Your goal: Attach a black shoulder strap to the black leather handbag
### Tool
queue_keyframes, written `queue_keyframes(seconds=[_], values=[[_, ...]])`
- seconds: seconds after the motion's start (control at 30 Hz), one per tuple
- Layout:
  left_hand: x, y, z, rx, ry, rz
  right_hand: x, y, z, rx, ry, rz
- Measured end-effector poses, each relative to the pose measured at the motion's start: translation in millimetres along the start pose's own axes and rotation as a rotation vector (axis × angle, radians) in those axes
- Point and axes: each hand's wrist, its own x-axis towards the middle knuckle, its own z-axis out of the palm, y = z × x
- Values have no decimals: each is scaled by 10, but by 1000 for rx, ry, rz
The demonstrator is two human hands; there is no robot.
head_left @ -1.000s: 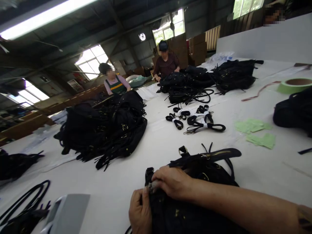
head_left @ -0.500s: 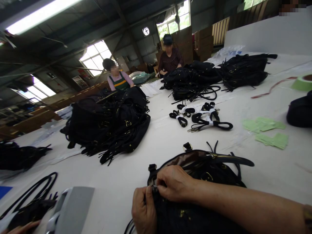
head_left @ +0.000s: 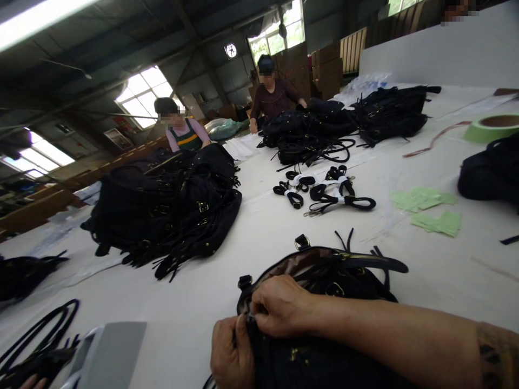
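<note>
A black handbag [head_left: 300, 346] with brass-coloured fittings and a brown lining lies in front of me, its top opening spread. My left hand [head_left: 232, 351] is closed on the near left edge of that opening, thumb on top. Close beside it, my right hand [head_left: 279, 305] is closed in a pinch at the same edge, its forearm lying across the bag. A small greyish bit shows between the two hands, too small to name. Towards the far right side of the opening runs a zip [head_left: 360, 258] with a loose black end.
Piled black bags [head_left: 170, 205] lie left, and more bags [head_left: 308, 132] further back. Bundled black straps [head_left: 340, 200], green paper pieces [head_left: 436, 210] and a green tape roll [head_left: 492, 128] lie on the white table [head_left: 194, 308]. A grey device [head_left: 115, 351] stands lower left. Two people work across the table.
The view has shifted slightly, so most things sit further left. Both hands keep their grip on the bag's edge. The far person in dark clothing has moved their arms apart.
</note>
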Motion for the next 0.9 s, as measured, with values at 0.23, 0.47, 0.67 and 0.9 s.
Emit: queue_keyframes(seconds=[0.23,0.47,0.67,0.9], values=[[7,-72,-13,64,-35,44,34,22,-4,3,-25,16],[11,-16,10,118,2,146,43,16,-7,-68,-50,-21],[-3,-52,1,39,-57,117,74,110,131,-118,-10,-88],[81,-217,-69,-57,-180,-100,117,273,289,-4,46,-145]])
